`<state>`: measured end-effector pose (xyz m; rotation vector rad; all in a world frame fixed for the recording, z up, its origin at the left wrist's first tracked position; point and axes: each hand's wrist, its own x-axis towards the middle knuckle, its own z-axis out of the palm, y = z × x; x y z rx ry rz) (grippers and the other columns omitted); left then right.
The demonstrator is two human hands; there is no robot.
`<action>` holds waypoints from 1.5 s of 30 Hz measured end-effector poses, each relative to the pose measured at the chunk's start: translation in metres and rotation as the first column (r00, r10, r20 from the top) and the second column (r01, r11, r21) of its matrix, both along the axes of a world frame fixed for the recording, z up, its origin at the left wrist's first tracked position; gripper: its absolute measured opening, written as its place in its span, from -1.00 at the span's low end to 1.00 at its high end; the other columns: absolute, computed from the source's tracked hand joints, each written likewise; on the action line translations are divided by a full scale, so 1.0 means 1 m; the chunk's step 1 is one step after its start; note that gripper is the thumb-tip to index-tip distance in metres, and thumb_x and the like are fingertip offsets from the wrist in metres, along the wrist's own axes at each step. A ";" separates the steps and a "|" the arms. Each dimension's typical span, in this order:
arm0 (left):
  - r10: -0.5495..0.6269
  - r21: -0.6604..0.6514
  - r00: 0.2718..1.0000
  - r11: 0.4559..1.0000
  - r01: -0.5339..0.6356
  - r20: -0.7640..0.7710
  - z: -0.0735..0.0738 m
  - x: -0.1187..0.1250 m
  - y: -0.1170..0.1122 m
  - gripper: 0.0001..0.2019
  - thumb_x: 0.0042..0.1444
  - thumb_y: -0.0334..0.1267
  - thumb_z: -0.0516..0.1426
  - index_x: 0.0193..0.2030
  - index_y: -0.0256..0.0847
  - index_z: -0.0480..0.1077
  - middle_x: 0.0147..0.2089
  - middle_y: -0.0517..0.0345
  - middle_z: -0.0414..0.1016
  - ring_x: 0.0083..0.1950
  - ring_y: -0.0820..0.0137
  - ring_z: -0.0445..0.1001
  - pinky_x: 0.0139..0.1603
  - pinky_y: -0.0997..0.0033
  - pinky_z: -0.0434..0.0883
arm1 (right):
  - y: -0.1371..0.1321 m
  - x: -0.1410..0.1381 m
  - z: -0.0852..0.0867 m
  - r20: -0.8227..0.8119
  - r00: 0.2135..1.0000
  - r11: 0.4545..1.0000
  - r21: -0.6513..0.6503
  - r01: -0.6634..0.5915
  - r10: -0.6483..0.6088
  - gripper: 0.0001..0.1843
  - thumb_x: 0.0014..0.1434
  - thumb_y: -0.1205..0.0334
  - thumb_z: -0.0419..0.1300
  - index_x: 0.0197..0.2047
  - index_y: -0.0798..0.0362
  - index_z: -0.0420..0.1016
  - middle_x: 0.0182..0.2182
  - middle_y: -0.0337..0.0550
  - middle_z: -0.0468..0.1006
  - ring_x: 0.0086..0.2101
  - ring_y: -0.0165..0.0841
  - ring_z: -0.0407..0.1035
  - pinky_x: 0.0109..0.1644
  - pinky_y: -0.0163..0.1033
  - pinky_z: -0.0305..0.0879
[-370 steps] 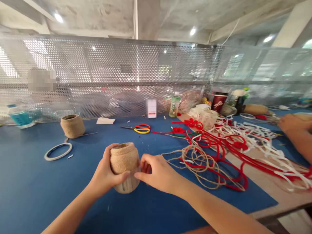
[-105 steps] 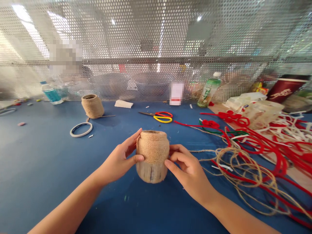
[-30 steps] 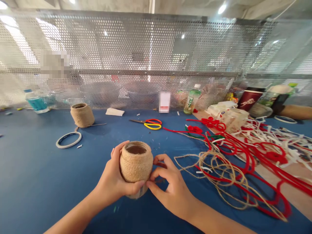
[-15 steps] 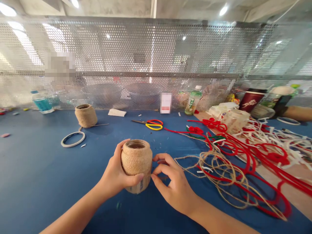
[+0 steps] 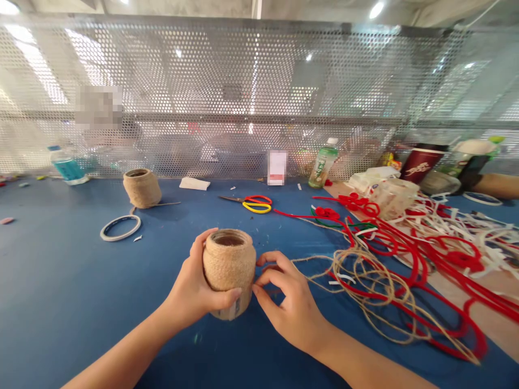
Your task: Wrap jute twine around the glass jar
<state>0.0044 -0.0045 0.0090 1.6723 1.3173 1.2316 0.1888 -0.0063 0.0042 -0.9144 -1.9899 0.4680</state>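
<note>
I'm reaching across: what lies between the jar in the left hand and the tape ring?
Head view: a small white scrap on the blue work mat.

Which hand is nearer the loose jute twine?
Right. The right hand sits just left of the loose jute twine; the left hand is farther away, gripping the wrapped jar.

A perforated metal screen (image 5: 251, 70) runs behind the blue table (image 5: 60, 281), beneath a concrete ceiling (image 5: 324, 6) with round lights (image 5: 376, 9).

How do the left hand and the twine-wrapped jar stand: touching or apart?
Touching: the head view shows the left hand gripping the twine-wrapped jar.
</note>
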 end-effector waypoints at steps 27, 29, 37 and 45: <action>-0.162 -0.015 0.918 0.984 0.180 0.363 -0.010 0.006 0.003 -0.13 -0.34 -0.14 0.29 0.12 -0.18 -0.05 0.14 -0.08 0.21 0.12 0.16 0.26 0.11 0.19 0.27 | 0.009 0.008 0.010 -0.179 0.977 0.961 -0.228 -0.158 0.118 -0.87 0.02 0.35 0.20 -0.54 0.09 0.38 0.03 -0.08 0.35 0.01 -0.27 0.31 0.01 -0.13 0.37; -0.169 -0.028 0.920 0.981 0.192 0.354 -0.012 0.005 0.005 -0.15 -0.33 -0.12 0.29 0.09 -0.16 -0.06 0.11 -0.07 0.22 0.10 0.16 0.27 0.08 0.19 0.28 | 0.008 0.008 0.009 -0.180 0.979 0.963 -0.230 -0.141 0.100 -0.86 0.02 0.35 0.20 -0.54 0.09 0.38 0.02 -0.07 0.35 0.02 -0.26 0.31 -0.04 -0.15 0.40; -0.233 0.025 0.934 0.972 0.235 0.269 -0.012 -0.001 0.007 -0.29 -0.25 -0.16 0.28 0.00 -0.14 -0.03 0.01 0.02 0.25 0.05 0.24 0.29 0.05 0.25 0.29 | 0.006 0.008 0.005 -0.152 0.984 0.985 -0.135 -0.108 0.087 -0.86 0.00 0.37 0.20 -0.55 0.08 0.36 0.00 -0.07 0.35 0.02 -0.27 0.29 0.03 -0.13 0.35; -0.142 0.017 0.969 0.990 0.142 0.204 -0.018 -0.001 0.012 -0.26 -0.25 -0.16 0.30 0.09 -0.18 0.07 0.06 -0.04 0.23 0.12 0.15 0.25 0.12 0.13 0.26 | 0.007 0.008 0.004 -0.148 0.988 0.987 -0.140 -0.072 0.051 -0.85 0.03 0.39 0.17 -0.55 0.09 0.34 0.00 -0.07 0.31 0.03 -0.28 0.28 0.06 -0.12 0.31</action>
